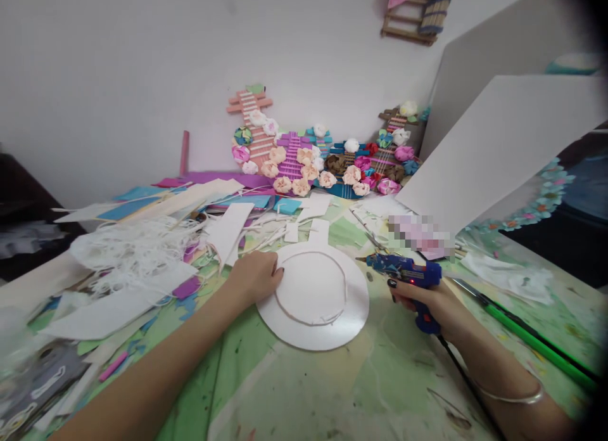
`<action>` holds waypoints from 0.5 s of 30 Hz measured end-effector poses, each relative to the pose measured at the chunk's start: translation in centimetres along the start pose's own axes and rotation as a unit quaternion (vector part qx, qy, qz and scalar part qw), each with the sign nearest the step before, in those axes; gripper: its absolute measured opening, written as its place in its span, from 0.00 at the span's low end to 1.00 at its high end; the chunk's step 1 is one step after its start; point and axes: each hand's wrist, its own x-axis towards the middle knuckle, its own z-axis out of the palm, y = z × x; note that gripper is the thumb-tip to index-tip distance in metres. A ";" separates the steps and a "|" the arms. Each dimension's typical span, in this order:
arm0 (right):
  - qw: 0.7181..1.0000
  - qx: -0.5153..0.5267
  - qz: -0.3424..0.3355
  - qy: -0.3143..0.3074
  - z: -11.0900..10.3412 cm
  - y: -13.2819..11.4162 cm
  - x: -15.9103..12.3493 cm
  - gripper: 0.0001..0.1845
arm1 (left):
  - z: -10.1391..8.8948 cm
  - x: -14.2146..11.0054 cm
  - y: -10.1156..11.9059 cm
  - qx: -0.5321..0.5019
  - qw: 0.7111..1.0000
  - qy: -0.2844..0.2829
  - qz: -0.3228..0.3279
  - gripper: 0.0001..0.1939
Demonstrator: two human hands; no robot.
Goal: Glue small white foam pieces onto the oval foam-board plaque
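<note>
A round white board (313, 341) lies flat on the table, with a tab-like white strip (318, 231) at its far edge. On the board sits a thin pale ring (346, 289), cord-like in look, with small loose bits at its near side. My left hand (254, 276) is closed at the board's left edge, its thumb over the rim and its other fingers partly hidden. To the right, my right hand (434, 300) is wrapped round a blue hot glue gun (403, 268). The gun's nozzle points left, just beyond the board's right edge, and a red light glows on its body.
A tangle of white cord (137, 254) and paper scraps covers the left side. Decorated guitar-shaped crafts (289, 156) with paper flowers lean against the wall. On the right are a green utility knife (527, 336) and a large upright white sheet (494, 149). Scissors (373, 238) lie behind the gun.
</note>
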 end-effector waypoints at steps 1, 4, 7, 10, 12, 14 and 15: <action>1.000 -0.002 -0.010 0.000 0.0 0.0 0.1 0.15 | -0.1 0.1 -0.2 -0.007 1.000 0.023 -0.005 0.14; 0.999 -0.004 -0.036 -0.029 0.2 -0.1 0.0 0.14 | -0.5 0.2 -1.2 -0.017 0.991 0.134 -0.014 0.20; 0.997 -0.021 -0.023 -0.074 0.2 -0.6 -1.2 0.09 | -0.7 0.4 -2.4 0.017 0.968 0.247 -0.028 0.19; 0.993 -0.078 -0.023 -0.083 -0.4 -1.0 -3.2 0.08 | -0.6 0.7 -3.8 0.041 0.965 0.258 -0.034 0.15; 0.981 -0.182 -0.050 -0.038 -1.6 -1.0 -4.6 0.08 | -0.4 0.9 -4.8 0.041 0.976 0.213 -0.025 0.16; 0.941 -0.329 -0.063 0.048 -3.6 -0.6 -5.7 0.08 | 0.0 1.2 -5.9 0.015 0.986 0.163 -0.011 0.15; 0.915 -0.390 -0.054 0.094 -4.9 -0.3 -6.1 0.09 | 0.2 1.3 -6.4 -0.009 0.989 0.144 -0.008 0.13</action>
